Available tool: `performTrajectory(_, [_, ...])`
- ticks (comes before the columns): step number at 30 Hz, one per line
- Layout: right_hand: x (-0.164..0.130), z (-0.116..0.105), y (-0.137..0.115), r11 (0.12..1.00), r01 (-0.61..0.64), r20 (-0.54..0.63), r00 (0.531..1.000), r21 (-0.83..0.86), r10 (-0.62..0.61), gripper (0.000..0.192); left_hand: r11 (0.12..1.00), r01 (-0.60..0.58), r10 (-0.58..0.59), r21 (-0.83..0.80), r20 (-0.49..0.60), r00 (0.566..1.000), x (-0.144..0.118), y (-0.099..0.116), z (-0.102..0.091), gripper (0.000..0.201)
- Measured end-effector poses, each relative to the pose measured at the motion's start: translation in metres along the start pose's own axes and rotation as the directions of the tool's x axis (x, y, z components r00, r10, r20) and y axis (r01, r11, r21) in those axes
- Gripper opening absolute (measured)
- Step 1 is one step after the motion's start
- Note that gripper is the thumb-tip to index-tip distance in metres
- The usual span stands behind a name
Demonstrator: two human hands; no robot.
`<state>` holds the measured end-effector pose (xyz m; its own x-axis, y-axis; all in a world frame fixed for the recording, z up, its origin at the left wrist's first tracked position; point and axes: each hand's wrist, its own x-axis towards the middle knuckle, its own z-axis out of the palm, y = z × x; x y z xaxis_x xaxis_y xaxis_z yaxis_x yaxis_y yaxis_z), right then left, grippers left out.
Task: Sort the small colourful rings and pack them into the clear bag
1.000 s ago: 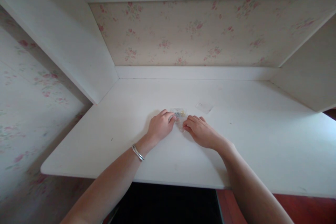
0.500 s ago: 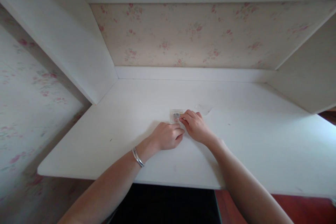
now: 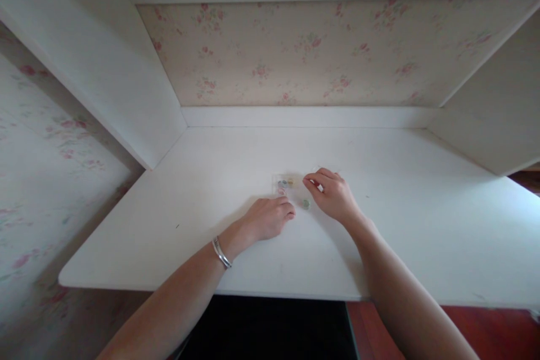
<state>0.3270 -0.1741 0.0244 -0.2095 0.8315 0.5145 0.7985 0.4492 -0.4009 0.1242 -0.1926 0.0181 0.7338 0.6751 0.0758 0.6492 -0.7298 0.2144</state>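
Note:
A small see-through plastic piece, perhaps a flat case or tray (image 3: 274,182), lies on the white desk between my hands. Small coloured bits show in or on it: blue-grey ones (image 3: 282,184), a yellow one (image 3: 291,181) and a pink one (image 3: 282,192). A pale green bit (image 3: 306,203) sits at the lower right, under my right hand. My left hand (image 3: 270,217) rests curled at the near edge; what its fingertips hold, if anything, is hidden. Thumb and forefinger of my right hand (image 3: 331,192) are pinched at the far right side, on something too small to name.
A clear film-like piece (image 3: 337,170) lies partly behind my right hand. The white desk (image 3: 228,163) has a low back ledge (image 3: 304,117) and side panels at left (image 3: 139,95) and right (image 3: 493,101). A small dark mark (image 3: 178,226) is at the left.
My right hand has moved right, away from my left hand, uncovering the yellow and green bits. My left hand has stayed almost in place.

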Motion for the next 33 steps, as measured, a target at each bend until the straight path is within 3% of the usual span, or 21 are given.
performTrajectory(4, [-0.003, -0.009, 0.009, 0.996, -0.042, 0.096, 0.995, 0.079, 0.035, 0.02, 0.999, -0.03, 0.028, 0.034, 0.039, 0.999, -0.001, 0.0, 0.0, 0.021])
performTrajectory(8, [-0.006, -0.019, 0.014, 0.986, -0.07, 0.298, 0.954, 0.15, 0.022, 0.017, 0.998, -0.043, 0.041, 0.036, 0.051, 0.998, -0.002, -0.001, -0.001, 0.02])
performTrajectory(12, [-0.008, -0.024, 0.014, 0.988, -0.093, 0.416, 0.909, 0.126, 0.033, 0.014, 0.999, -0.016, 0.017, 0.042, -0.026, 1.0, -0.001, -0.004, -0.003, 0.021])
performTrajectory(18, [-0.009, -0.022, 0.016, 0.996, -0.06, 0.549, 0.836, 0.063, 0.016, 0.016, 0.987, 0.158, -0.151, 0.022, -0.182, 0.972, 0.004, -0.015, -0.007, 0.024])
performTrajectory(23, [-0.01, -0.014, 0.023, 0.998, -0.026, 0.539, 0.842, 0.05, -0.005, 0.016, 0.971, 0.239, -0.236, -0.007, -0.206, 0.95, 0.009, -0.022, -0.007, 0.025])
performTrajectory(30, [-0.012, -0.01, 0.025, 0.994, 0.04, 0.495, 0.864, 0.105, -0.087, 0.019, 0.97, 0.236, -0.242, -0.058, -0.182, 0.953, 0.013, -0.021, -0.004, 0.025])
performTrajectory(33, [-0.011, -0.013, 0.023, 0.99, 0.008, 0.461, 0.884, 0.141, -0.073, 0.018, 0.968, 0.236, -0.247, -0.082, -0.194, 0.949, 0.012, -0.021, -0.005, 0.026])
